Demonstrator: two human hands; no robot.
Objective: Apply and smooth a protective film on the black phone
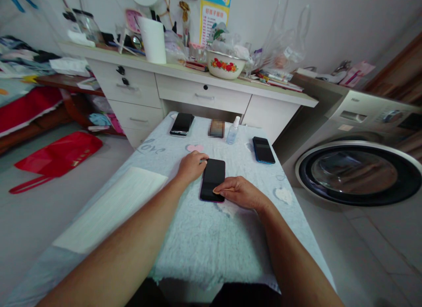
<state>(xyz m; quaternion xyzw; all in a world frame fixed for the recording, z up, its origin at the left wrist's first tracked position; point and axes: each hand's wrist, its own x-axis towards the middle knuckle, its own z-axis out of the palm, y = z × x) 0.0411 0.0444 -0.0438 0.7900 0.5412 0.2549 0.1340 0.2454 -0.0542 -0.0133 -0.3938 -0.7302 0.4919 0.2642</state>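
A black smartphone (213, 177) with a reddish edge lies screen up on the cloth-covered table. My left hand (194, 165) grips its upper left edge, with the fingers bent against the side. At the lower part of the screen, my right hand (242, 191) pinches a small thin tan piece (216, 190), like a cloth or pad, against the glass. Most of that piece is hidden by the fingers. Beyond the phone stand a clear spray bottle (232, 132) and a small blurred-out item (216, 128).
Another phone (263, 149) lies on the right of the table, and a stack of dark phones (182, 124) at the far left. A white paper sheet (114, 210) lies beside my left forearm. A cluttered desk (184, 76) stands behind, a washing machine (352, 144) to the right.
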